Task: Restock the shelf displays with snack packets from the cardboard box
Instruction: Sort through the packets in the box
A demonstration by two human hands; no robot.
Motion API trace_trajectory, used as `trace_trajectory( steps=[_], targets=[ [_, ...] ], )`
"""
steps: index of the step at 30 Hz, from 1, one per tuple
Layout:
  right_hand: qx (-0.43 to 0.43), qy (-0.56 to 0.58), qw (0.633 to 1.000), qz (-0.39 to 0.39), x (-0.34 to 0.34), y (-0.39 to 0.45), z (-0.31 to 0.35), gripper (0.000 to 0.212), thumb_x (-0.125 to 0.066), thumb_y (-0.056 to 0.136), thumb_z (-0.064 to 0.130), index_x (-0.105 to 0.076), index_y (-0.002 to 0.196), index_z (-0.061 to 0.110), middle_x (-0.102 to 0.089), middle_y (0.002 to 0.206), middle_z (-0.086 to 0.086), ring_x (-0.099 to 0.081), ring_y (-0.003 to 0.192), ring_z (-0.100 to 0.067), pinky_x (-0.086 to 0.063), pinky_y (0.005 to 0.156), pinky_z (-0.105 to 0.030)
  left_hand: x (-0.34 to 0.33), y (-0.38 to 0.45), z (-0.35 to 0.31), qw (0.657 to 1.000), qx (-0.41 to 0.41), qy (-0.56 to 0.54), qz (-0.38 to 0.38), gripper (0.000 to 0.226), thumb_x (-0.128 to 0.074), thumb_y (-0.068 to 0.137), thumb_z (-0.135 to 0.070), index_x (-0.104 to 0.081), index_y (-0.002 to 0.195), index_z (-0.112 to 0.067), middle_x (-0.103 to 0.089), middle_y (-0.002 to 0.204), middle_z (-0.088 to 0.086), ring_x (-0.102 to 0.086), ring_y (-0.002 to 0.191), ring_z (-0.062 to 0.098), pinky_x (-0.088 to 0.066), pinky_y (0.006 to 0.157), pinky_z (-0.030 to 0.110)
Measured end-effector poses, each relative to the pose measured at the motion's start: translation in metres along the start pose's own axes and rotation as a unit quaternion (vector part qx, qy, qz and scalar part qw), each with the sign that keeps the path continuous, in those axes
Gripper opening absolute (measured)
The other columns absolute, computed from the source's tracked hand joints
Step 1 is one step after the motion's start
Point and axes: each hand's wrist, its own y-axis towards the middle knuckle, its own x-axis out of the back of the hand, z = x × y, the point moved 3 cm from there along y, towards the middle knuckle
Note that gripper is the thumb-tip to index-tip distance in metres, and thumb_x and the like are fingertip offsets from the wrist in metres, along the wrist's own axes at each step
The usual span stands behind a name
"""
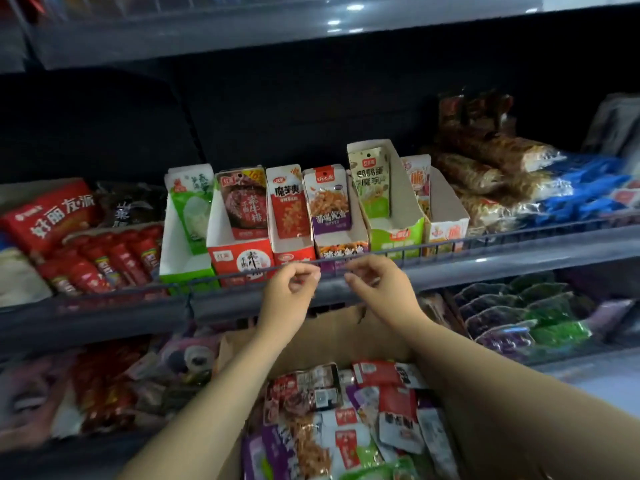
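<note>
Loose snack packets (349, 420) fill the cardboard box (311, 337) below — light, soft, slick foil, best pinched by a sealed top edge. Both the left hand (289, 289) and right hand (379, 287) hover loosely curled and empty at the shelf rail (485, 242).

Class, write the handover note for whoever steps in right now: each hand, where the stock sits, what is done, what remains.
Left hand and right hand: loosely curled, holding nothing, at the dark wire shelf rail.
Brown cardboard box: below the hands, full of mixed snack packets.
Done: the six cardboard display trays hold only a few upright packets each, such as the purple-fronted tray.
Left: move packets from box into matching trays.
</note>
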Motion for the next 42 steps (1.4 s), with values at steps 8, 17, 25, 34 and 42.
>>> trace_trajectory(
  steps=[8, 17, 25, 34, 42],
  targets=[
    [-0.071, -0.098, 0.978, 0.17, -0.038, -0.091, -0.057, 0.013, -0.066, 0.085, 0.022, -0.07, 0.097, 0.019, -0.063, 0.087, 0.005, -0.056, 0.08, -0.008, -0.043, 0.073, -0.017, -0.028, -0.081, 0.081, 0.981, 0.125, 0.059, 0.138, 0.014, -0.058, 0.093, -0.02, -0.066, 0.1, -0.012, -0.062, 0.092, -0.008, -0.053, 0.078, -0.002, -0.038, 0.064, -0.001],
    [-0.128, -0.122, 0.917, 0.359, -0.074, -0.133, -0.103, 0.021, -0.071, 0.083, 0.027, -0.07, 0.101, 0.016, -0.063, 0.086, 0.006, -0.058, 0.081, -0.008, -0.04, 0.064, -0.013, -0.049, -0.116, 0.133, 0.92, 0.201, 0.152, 0.299, 0.006, -0.064, 0.089, -0.025, -0.066, 0.083, -0.025, -0.068, 0.094, -0.003, -0.064, 0.088, 0.016, -0.049, 0.078, 0.025],
    [-0.169, -0.132, 0.859, 0.465, -0.083, -0.151, -0.122, 0.019, -0.074, 0.08, 0.023, -0.073, 0.097, 0.016, -0.071, 0.102, 0.001, -0.061, 0.091, -0.009, -0.048, 0.087, -0.023, -0.047, -0.129, 0.156, 0.85, 0.257, 0.198, 0.415, 0.009, -0.073, 0.082, -0.02, -0.073, 0.089, -0.015, -0.07, 0.106, 0.0, -0.061, 0.094, 0.011, -0.048, 0.085, 0.027],
    [-0.162, -0.117, 0.862, 0.467, -0.083, -0.151, -0.118, 0.008, -0.068, 0.082, 0.013, -0.073, 0.086, 0.017, -0.066, 0.08, 0.011, -0.057, 0.076, -0.001, -0.047, 0.076, -0.02, -0.042, -0.126, 0.146, 0.839, 0.258, 0.202, 0.434, 0.016, -0.071, 0.084, -0.02, -0.071, 0.096, -0.012, -0.068, 0.105, 0.002, -0.058, 0.091, 0.01, -0.045, 0.083, 0.023],
    [-0.214, 0.034, 0.908, 0.359, -0.066, -0.128, -0.088, 0.025, -0.06, 0.09, 0.005, -0.058, 0.07, 0.021, -0.056, 0.067, 0.01, -0.049, 0.057, 0.009, -0.037, 0.057, -0.005, -0.009, -0.096, 0.111, 0.926, 0.275, 0.053, 0.253, 0.02, -0.075, 0.077, -0.038, -0.068, 0.076, -0.019, -0.067, 0.074, -0.004, -0.061, 0.075, 0.016, -0.045, 0.073, 0.028]
  ],
)
